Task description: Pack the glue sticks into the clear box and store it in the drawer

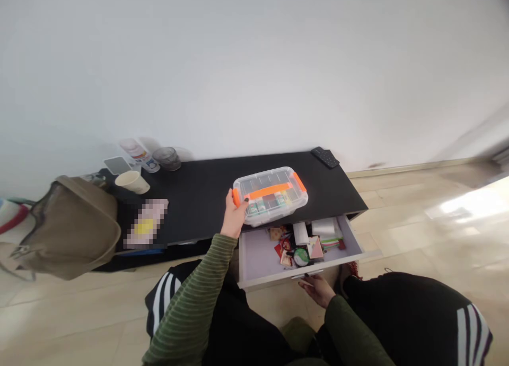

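My left hand [234, 215] grips the left end of a clear plastic storage box [274, 188], its thumb over the lid by an orange latch. The box has orange latches and an orange carrying handle, and small packets show through its walls. It is above the front edge of the black cabinet; whether it touches the top I cannot tell. Below it, a drawer [254, 257] stands pulled out. My right hand [318, 290] is at the drawer's front, fingers curled at the metal drawer handle [308, 274]. Inside lie a round green-and-white item [301, 256], cards and other small things.
On the black cabinet top [202, 191], a keyboard [325, 157] lies at the back right. To the left are a paper cup [132, 182], a dark glass [167, 158], a spray can [140, 155] and a brown bag [75, 225]. A wall [254, 79] rises behind.
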A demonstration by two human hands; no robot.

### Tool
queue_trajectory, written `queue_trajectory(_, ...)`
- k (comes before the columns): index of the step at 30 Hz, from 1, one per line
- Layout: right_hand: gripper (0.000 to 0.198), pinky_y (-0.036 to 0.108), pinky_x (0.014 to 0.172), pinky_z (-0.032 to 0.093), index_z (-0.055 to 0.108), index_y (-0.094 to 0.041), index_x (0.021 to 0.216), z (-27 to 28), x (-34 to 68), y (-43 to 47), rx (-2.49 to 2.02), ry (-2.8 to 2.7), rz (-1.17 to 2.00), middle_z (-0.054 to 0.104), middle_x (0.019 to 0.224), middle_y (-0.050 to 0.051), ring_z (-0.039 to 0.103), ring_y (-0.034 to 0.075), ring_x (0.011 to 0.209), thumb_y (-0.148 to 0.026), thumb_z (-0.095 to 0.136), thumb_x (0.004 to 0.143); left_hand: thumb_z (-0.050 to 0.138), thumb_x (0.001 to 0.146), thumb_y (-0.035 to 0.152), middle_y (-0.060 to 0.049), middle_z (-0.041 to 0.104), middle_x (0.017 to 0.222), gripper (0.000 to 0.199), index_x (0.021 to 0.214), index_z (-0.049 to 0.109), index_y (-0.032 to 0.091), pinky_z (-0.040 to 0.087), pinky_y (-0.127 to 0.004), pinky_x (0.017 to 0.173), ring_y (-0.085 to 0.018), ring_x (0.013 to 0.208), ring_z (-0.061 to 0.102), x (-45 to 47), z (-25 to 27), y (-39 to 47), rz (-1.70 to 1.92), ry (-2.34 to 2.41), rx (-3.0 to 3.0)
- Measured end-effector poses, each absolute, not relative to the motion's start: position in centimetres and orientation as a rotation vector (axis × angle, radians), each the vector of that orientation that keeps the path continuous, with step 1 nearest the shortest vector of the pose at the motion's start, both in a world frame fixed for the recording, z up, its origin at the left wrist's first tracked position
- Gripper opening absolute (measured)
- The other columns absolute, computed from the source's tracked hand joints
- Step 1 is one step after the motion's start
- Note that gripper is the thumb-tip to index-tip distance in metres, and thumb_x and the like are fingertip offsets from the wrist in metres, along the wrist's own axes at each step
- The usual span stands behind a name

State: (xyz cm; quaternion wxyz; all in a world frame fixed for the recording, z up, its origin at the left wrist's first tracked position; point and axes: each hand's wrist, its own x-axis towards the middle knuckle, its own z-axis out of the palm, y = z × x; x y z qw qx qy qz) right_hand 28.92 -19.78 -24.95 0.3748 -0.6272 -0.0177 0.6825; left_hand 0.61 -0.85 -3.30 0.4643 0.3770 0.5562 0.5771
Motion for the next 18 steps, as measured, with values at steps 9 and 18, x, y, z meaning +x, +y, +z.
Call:
queue_trajectory(9, 0.045, 0.029, 0.058, 0.056, 0.071, -0.009, 0.089, -13.3, 29.6, -19.9, -1.405, -0.944, 2.277, 0.075, 0.089, 0.017, 0.074, 0.024, 0.071, -0.053, 0.074, 0.076, 0.063, 0.086, 0.027, -0.013, 0.026, 0.162, 0.076, 0.152, 0.026, 0.019, 0.026, -0.036, 0.121, -0.023, 0.148, 0.029, -0.1, -2.0, -2.9, 1.338, 1.378, 0.924)
queue_trajectory(18, 0.060, 0.035, 0.097, 0.052, 0.055, -0.025, 0.137, -6.4, 29.1, -10.7, -1.185, -0.828, 1.245, 0.055, 0.143, 0.010, 0.054, 0.025, 0.129, -0.057, 0.061, 0.087, 0.063, 0.088, 0.039, -0.008, 0.033, 0.159, 0.066, 0.148, 0.039, 0.027, 0.021, -0.040, 0.123, -0.025, 0.148, 0.029, 0.0, -3.4, -9.7, 1.258, 1.381, 1.185)
